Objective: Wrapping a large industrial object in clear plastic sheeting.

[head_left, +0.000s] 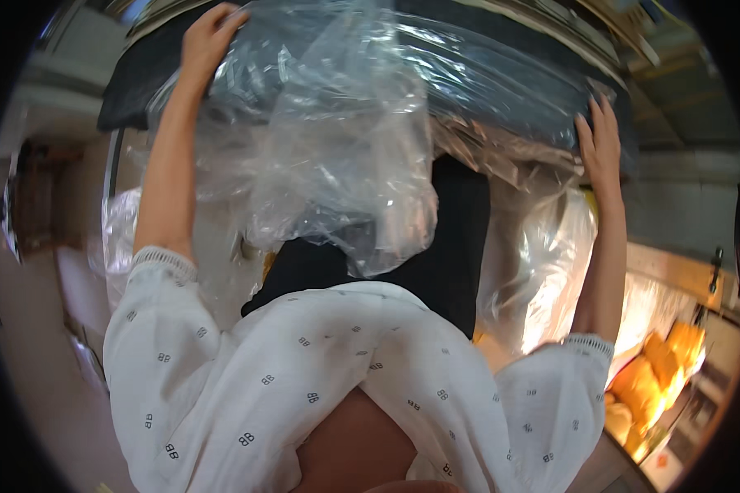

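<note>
Clear plastic sheet (345, 107), super crinkly and shiny, lying loose across dark surface (127, 92). Right stretch sits kinda flat, middle all bunched up, big see-through flap hanging off near edge.

One person (362, 440) is in view, with one left hand (209, 37), one right hand (602, 141) and two forearms (166, 177). There are also one white shirt (337, 345) with two sleeves (160, 329), one piece of black clothing (460, 222) and one dark worktop (131, 90). The clear plastic sheets (345, 164) overlap too much for a sure count. There are at least two yellow bundles (640, 390), but their full number is too blurred to tell.
</note>
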Demonstrator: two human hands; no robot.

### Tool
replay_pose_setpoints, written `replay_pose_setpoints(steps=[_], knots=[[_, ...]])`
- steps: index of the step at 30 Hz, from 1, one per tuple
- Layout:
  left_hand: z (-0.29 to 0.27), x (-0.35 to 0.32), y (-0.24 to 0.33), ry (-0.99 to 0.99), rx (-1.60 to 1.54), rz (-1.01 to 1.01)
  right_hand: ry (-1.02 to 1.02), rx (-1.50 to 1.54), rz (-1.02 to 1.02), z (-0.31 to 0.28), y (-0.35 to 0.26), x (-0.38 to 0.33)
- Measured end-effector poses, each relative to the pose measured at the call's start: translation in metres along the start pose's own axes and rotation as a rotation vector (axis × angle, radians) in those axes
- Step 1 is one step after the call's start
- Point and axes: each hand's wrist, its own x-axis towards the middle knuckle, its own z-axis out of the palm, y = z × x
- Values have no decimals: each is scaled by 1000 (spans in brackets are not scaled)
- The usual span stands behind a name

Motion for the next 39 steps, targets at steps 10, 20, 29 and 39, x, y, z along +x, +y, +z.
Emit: replay_pose_setpoints(steps=[10, 20, 29, 39], knots=[[5, -2, -15, 115, -184, -102, -203, 446, -387, 7, -281, -106], [4, 4, -29, 103, -40, 15, 361, 1627, 849, -47, -147, -33], [-2, -2, 2, -84, -77, -42, -179, 1325, 1084, -30, -93, -148], [2, -1, -6, -107, -65, -107, 103, 360, 423, -55, -109, -16]])
